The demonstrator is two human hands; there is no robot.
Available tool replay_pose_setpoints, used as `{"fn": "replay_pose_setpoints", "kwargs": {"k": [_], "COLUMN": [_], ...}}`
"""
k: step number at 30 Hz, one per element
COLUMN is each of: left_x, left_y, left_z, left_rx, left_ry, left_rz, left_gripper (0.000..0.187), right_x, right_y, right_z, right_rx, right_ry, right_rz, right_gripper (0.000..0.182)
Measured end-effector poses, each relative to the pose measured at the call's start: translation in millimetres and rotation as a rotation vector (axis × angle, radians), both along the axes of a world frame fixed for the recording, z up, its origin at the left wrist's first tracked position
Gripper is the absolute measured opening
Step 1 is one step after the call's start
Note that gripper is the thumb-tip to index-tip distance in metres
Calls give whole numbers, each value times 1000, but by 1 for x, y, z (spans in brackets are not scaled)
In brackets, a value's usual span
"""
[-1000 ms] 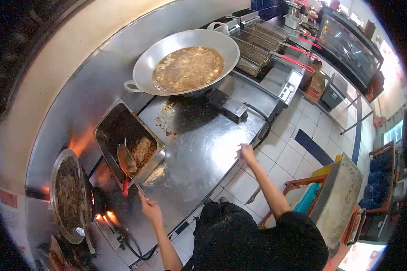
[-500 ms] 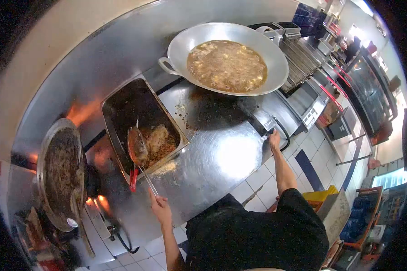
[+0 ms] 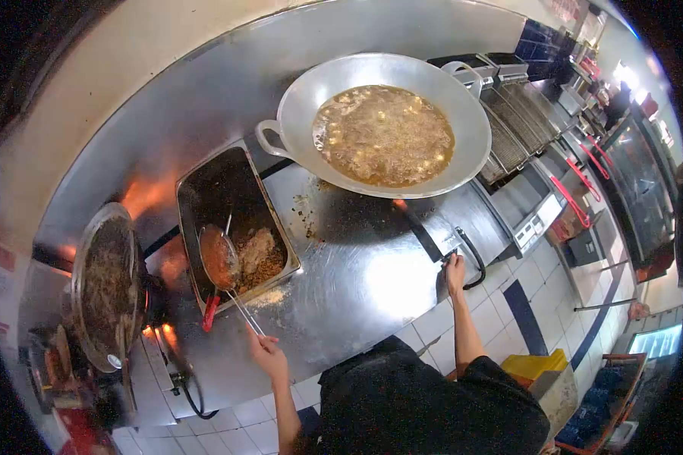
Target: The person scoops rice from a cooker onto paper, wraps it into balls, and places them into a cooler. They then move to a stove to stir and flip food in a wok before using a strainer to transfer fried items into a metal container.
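My left hand (image 3: 268, 355) is closed around the long metal handle of a skimmer (image 3: 244, 309), whose head lies over a deep metal tray (image 3: 239, 155). Beside it in the tray is a strainer (image 3: 217, 258) with a red handle (image 3: 211, 312). Brown crumbs and a pale fried lump (image 3: 256, 250) lie at the tray's near end. My right hand (image 3: 454, 274) has its fingers bent at the burner control on the stove's front edge, by a black hose (image 3: 473, 258). A large wok (image 3: 288, 106) of bubbling oil with pale pieces stands above, a small flame (image 3: 400, 204) under its rim.
A second, dark-crusted pan (image 3: 105, 288) sits at the left, with flames (image 3: 148, 197) around it. Fryers with wire baskets (image 3: 524, 121) and red handles (image 3: 569, 201) stand at the right. A yellow object (image 3: 535, 368) is on my right, above the tiled floor (image 3: 501, 311).
The view has tilted, so the wok sits lower in it. A small orange flame now shows under the wok's near rim. The skimmer and strainer have shifted slightly left in the tray.
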State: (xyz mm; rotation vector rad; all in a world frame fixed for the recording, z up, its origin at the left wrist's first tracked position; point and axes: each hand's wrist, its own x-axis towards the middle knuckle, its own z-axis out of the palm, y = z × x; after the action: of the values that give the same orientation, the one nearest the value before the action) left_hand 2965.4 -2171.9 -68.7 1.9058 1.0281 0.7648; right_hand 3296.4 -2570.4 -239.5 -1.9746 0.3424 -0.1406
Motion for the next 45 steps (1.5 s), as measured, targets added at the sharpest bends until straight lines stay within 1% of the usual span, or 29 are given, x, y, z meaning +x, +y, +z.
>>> {"fn": "replay_pose_setpoints", "kwargs": {"k": [1, 3, 4, 5, 7, 9, 10, 12, 14, 16, 17, 18, 19, 20, 21, 23, 24, 26, 27, 28, 31, 32, 35, 37, 39, 41, 42, 43, 45], "left_x": [2, 9, 15, 19, 24, 28, 30, 30, 31, 33, 32, 31, 27, 27, 28, 22, 16, 5, 6, 4, -6, -6, -10, -12, -13, -13, -11, -14, -14], "left_y": [-4, -12, -15, -19, -26, -24, -24, -24, -21, -20, -19, -20, -22, -20, -17, -8, -8, -6, 1, 1, 7, 8, 13, 16, 20, 27, 29, 26, 26], "left_z": [-2, -7, -6, -5, -3, -20, -22, -18, -18, -24, -23, -13, -9, -6, -4, -5, -7, -6, -4, -5, -22, -28, -7, -12, -18, -22, -20, -16, -18], "left_rx": [31, 42, 41, 44, -72, -18, 39, 44, 32, 112, 100, 82, 61, 21, -20, -39, -40, -81, -90, -29, -95, -70, -154, -140, -112, -99, -86, -77, -40], "left_ry": [-6, 8, 4, 12, -25, -24, -23, -53, -84, -167, -73, 24, 28, -16, -64, -5, 55, 66, 62, -69, -56, -50, -62, -106, -149, -50, -67, -96, -142], "left_rz": [-6, 21, 42, 40, 125, 135, 133, 131, 139, 117, 135, 153, 207, 203, 195, 208, 178, 169, 136, 114, 42, 36, -42, -64, -96, -118, -135, -121, -130], "left_gripper": [51, 50, 49, 49, 48, 50, 51, 53, 54, 57, 57, 57, 57, 56, 56, 55, 54, 54, 55, 56, 56, 57, 58, 58, 58, 58, 58, 58, 58], "right_x": [-6, -10, -14, -14, -16, -17, -18, -19, -18, -14, -12, -8, -6, -8, 13, 8, 26, 30, 26, 6, -22, -30, -58, -66, -88, -105, -113, -120, -142], "right_y": [-1, 0, 8, 5, 7, 6, 7, 10, 9, 3, 1, -6, -11, -9, -37, -35, -60, -86, -82, -66, -53, -48, -40, -39, -36, -31, -32, -35, -43], "right_z": [8, 31, 44, 41, 49, 52, 53, 63, 60, 44, 35, 19, 9, 19, -47, -18, -70, -74, -73, -31, 6, 20, 33, 28, 32, 28, 27, 22, 15], "right_rx": [-6, -42, -29, -53, -42, -31, -15, 32, 31, -36, -47, 8, 69, 235, 6, 149, -74, -130, -155, 37, 35, 95, 29, -81, -37, -14, 3, -69, 44], "right_ry": [-16, 74, 13, 28, 55, 44, 67, 133, 103, 92, 79, 30, -12, 79, -33, 145, -77, -17, 30, 215, 210, 328, 343, 361, 360, 392, 409, 391, 405], "right_rz": [36, 85, 50, 51, 36, 57, 53, 45, 67, 81, 72, 81, 85, 92, 111, 123, 177, 182, 160, 118, 70, 23, 70, 117, 144, 58, 68, 81, 90], "right_gripper": [30, 29, 28, 28, 28, 30, 32, 39, 42, 43, 43, 44, 45, 46, 45, 45, 44, 44, 44, 46, 42, 41, 46, 43, 42, 41, 41, 41, 36]}}
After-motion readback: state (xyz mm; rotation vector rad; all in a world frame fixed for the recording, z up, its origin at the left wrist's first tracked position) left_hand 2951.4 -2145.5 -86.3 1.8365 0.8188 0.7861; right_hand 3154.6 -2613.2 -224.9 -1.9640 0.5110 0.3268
